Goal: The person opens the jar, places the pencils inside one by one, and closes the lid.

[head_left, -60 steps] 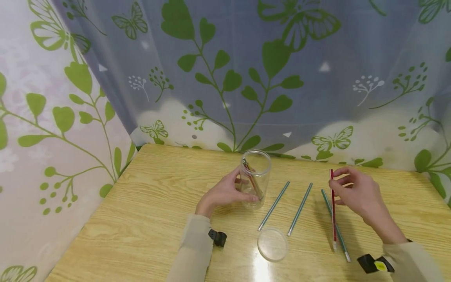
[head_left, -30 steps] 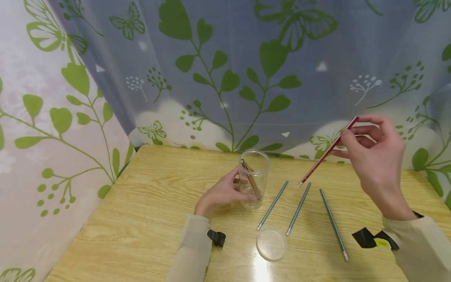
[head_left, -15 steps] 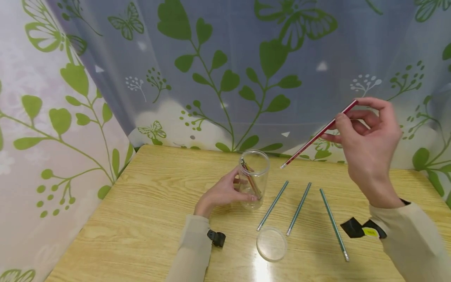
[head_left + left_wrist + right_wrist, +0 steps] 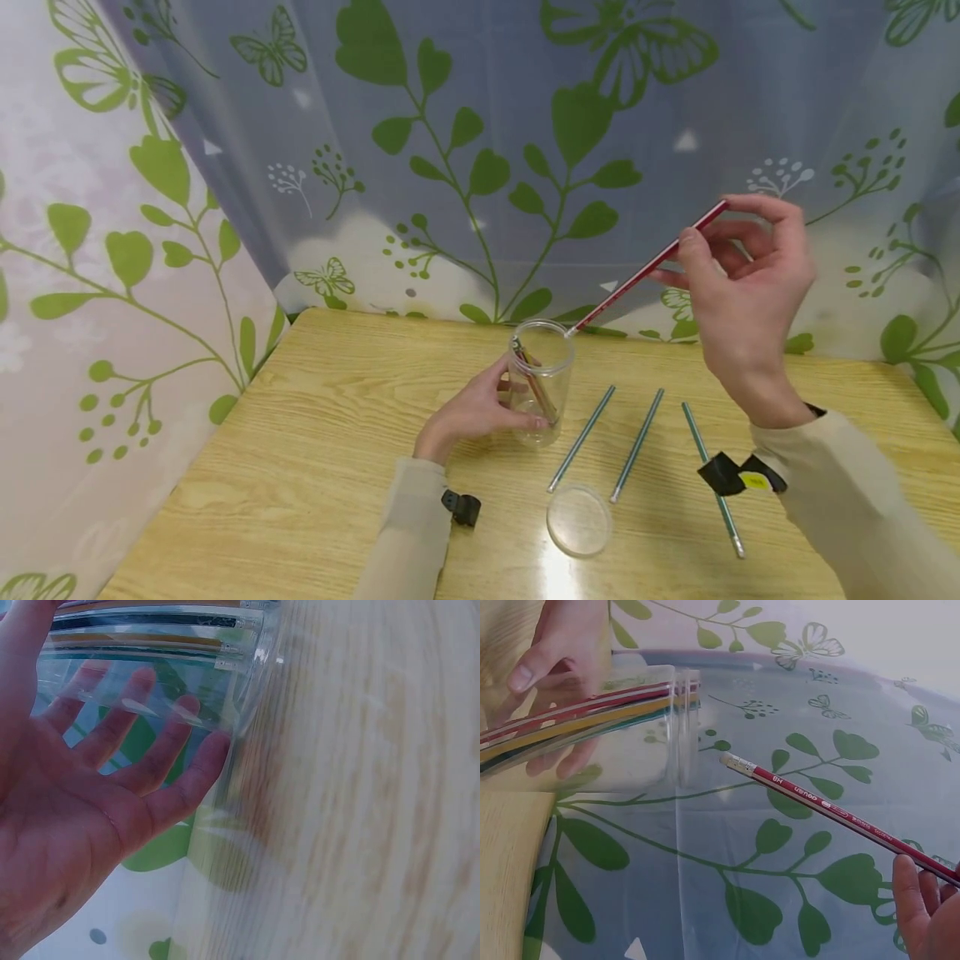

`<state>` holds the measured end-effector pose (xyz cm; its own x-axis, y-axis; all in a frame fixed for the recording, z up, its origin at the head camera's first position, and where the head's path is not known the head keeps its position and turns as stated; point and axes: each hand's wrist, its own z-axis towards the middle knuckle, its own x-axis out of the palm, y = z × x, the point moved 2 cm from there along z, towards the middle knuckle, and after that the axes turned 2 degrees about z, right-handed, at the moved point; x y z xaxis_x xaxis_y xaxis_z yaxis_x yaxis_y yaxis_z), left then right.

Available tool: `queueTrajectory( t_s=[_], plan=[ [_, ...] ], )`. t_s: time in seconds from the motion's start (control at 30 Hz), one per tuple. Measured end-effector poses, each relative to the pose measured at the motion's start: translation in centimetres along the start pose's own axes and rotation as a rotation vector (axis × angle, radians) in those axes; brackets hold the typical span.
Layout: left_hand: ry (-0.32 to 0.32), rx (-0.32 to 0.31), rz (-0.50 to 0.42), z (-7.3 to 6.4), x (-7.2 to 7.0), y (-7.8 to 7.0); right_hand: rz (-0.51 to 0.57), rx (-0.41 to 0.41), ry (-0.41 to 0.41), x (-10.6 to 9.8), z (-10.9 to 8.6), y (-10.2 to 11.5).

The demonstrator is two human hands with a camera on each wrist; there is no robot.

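My left hand (image 4: pixel 476 408) holds a clear plastic jar (image 4: pixel 557 379) upright on the table, thumb and fingers around its lower wall. Several pencils (image 4: pixel 570 720) in red, yellow and green lean inside the jar. My right hand (image 4: pixel 750 292) pinches a red pencil (image 4: pixel 637 275) near its upper end, above the table. That pencil slants down to the left, its white eraser end (image 4: pixel 739 763) close to the jar's open mouth. In the left wrist view the fingers (image 4: pixel 161 754) of my left hand spread along the jar wall.
Three teal pencils lie apart on the wooden table (image 4: pixel 337 433): a left one (image 4: pixel 581 437), a middle one (image 4: pixel 637 446) and a right one (image 4: pixel 693 429), partly behind the right wrist camera. A round clear lid (image 4: pixel 579 521) lies in front. A patterned curtain (image 4: pixel 450 167) hangs behind.
My right hand has lifted the red pencil from over the right teal pencil, tilted it and carried it left to the jar's mouth. The left hand and jar have stayed in place.
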<state>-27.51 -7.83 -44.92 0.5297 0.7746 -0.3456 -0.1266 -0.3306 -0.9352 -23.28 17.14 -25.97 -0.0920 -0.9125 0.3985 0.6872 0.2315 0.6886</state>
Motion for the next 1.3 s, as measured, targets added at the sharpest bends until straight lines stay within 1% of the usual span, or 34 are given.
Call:
queueTrajectory(
  t_s=[0.27,0.33,0.5,0.57,0.67,0.8,0.87,1.0,1.13,1.23,1.3],
  plan=[
    [-0.002,-0.015,0.008,0.0,0.0,0.0,-0.036,-0.027,0.075,0.8,-0.5,-1.9],
    [-0.003,-0.018,0.01,-0.1,0.0,0.0,-0.061,-0.035,0.088,0.9,-0.7,-2.5],
    [-0.002,-0.014,-0.001,-0.2,0.0,-0.2,-0.175,-0.057,0.141,1.2,-1.2,-3.7],
    [-0.002,-0.013,-0.001,-0.2,0.0,-0.2,-0.206,-0.051,0.157,1.3,-1.4,-4.2],
    [-0.003,-0.014,-0.001,-0.2,0.0,-0.2,-0.221,-0.018,0.172,1.5,-1.7,-5.0],
    [-0.006,-0.014,0.004,-0.1,0.1,-0.1,-0.29,0.022,0.201,1.7,-2.1,-5.9],
    [-0.01,-0.017,0.009,-0.1,0.0,-0.1,-0.325,0.027,0.214,1.8,-2.2,-6.3],
    [-0.019,-0.034,0.008,0.0,0.0,-0.1,-0.377,0.001,0.233,2.1,-2.3,-6.6],
    [-0.016,-0.037,0.0,0.0,0.0,-0.1,-0.42,-0.036,0.24,2.2,-2.4,-6.7],
    [-0.011,-0.032,0.004,0.0,0.0,0.0,-0.436,-0.071,0.236,2.3,-2.5,-6.6],
    [-0.013,-0.032,0.009,0.0,0.0,0.0,-0.451,-0.109,0.232,2.3,-2.6,-6.5]
  ],
)
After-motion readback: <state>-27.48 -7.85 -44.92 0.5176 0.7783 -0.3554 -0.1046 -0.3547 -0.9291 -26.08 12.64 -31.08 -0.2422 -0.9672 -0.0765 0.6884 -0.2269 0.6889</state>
